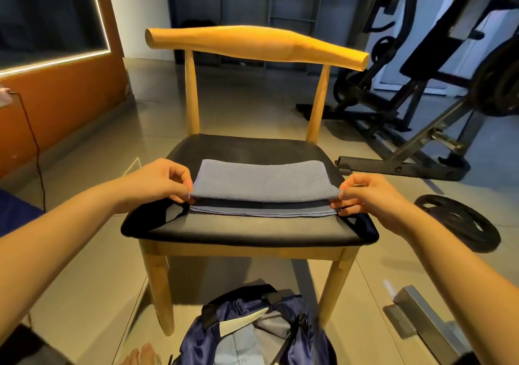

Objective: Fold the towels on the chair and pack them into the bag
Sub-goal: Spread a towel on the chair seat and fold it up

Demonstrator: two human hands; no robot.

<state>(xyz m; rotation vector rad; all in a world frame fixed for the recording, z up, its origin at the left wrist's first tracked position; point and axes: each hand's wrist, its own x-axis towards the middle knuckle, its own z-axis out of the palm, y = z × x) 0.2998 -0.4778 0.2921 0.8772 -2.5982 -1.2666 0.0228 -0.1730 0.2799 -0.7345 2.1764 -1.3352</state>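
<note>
grey-blue folded cloth towel point(264, 182) stretched between both hands, on black padded chair seat point(247, 232) | left hand point(160, 180), right hand point(368, 196) each pinch a corner | align edges, lower evenly | navy nylon bag point(252, 333) below wrists

The bare left forearm point(70, 218) and bare right forearm point(449, 255) reach in from the lower corners and converge over the front half of the black padded chair seat point(252, 232). The left hand point(161, 180) is knuckles-up, its thumb and forefinger pinching the near left corner of the top layer of the folded grey-blue cloth towel point(264, 180). The right hand point(370, 196) mirrors it at the near right corner. The remaining fingers curl underneath. The hands are level with each other and well apart, with both wrists roughly straight.
</note>
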